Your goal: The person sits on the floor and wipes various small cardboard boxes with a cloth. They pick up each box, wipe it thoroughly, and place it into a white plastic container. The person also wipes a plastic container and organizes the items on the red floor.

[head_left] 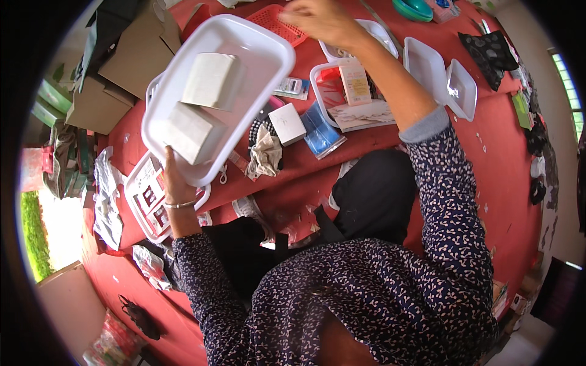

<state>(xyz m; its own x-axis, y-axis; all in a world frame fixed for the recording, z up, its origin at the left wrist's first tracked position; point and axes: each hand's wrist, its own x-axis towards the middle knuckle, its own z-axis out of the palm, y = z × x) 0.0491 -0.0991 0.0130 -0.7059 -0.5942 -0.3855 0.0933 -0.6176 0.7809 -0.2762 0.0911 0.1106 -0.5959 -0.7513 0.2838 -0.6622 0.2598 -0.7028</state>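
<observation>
My left hand [177, 184] grips the near rim of a white plastic tray [259, 64], thumb over the edge, and holds it raised and tilted. Two plain white boxes [210, 80] lie inside the tray, one nearer my hand. At the top, my right hand [314, 19] is over the edge of a red perforated basket [268, 23]; its fingers are blurred, so whether they hold anything is unclear. Below my right forearm stands a white tray [318, 91] with a pale carton [355, 82] in it. A small white box [287, 124] lies beside a blue plastic packet [322, 131].
Red cloth [488, 201] covers the surface around me. Two white trays [425, 64] stand at the right, a green bowl [413, 9] at the far right. Cardboard boxes [101, 107] stand at the left. A crumpled cloth [266, 154] and a white basket [139, 201] lie near my knees.
</observation>
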